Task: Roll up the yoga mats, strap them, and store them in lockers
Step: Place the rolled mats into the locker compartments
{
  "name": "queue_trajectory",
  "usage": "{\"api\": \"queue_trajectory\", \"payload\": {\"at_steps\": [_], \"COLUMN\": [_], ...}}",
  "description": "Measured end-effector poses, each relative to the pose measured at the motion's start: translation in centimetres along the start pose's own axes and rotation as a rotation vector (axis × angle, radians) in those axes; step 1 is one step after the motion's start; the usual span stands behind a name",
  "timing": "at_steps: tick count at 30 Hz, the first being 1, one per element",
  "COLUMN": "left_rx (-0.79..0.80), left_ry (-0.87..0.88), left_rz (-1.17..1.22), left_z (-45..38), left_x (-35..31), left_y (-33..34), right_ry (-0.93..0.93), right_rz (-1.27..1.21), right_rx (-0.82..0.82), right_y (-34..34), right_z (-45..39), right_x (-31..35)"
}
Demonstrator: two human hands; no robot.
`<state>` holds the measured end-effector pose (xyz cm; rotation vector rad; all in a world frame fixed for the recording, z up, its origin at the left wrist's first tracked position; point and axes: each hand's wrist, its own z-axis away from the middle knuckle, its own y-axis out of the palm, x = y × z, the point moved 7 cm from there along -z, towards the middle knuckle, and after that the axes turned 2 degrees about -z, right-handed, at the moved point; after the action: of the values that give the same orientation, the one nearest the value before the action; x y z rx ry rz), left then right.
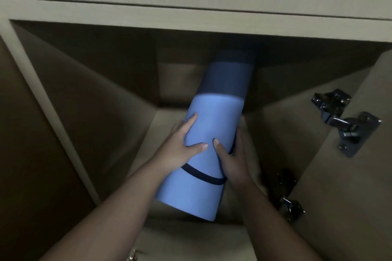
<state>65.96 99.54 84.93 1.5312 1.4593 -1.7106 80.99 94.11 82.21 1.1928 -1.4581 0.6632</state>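
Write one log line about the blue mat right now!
stage: storing | rolled mat: strapped, partly inside locker | left hand: gripping mat | right hand: gripping mat

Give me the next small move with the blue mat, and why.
Probably push the rolled blue yoga mat further into the locker. Both hands, left hand and right hand, grip it, the dark strap is already on, its far end is inside, but its near end still sticks out.

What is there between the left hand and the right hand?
In the head view, the rolled blue yoga mat lies between the left hand and right hand; both grip it.
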Motion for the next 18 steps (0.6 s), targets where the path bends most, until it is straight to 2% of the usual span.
{"api": "queue_trajectory", "payload": {"at_steps": [7,13,15,18], "left_rx": [-0.099,-0.117,-0.181,-0.12], "left_ry": [-0.002,-0.082,-0.062,-0.145], "left_rz": [-0.7,-0.96,-1.004,-1.026], "left_z": [7.4,8.9,9.7,10.1], "left_x": [0.0,0.6,0.5,0.9], "left_y": [2.6,4.5,5.0,5.6], "right_ry": [-0.015,0.017,0.081,0.193], "right_rz": [0.152,0.323,0.401,0.534], "right_rx": [0.001,-0.02,-0.045,-0.079], "right_y": [0.2,0.3,0.2,0.2], "right_z": [0.0,0.0,0.1,0.2], "right_x": [0.7,0.9,0.9,1.1]}}
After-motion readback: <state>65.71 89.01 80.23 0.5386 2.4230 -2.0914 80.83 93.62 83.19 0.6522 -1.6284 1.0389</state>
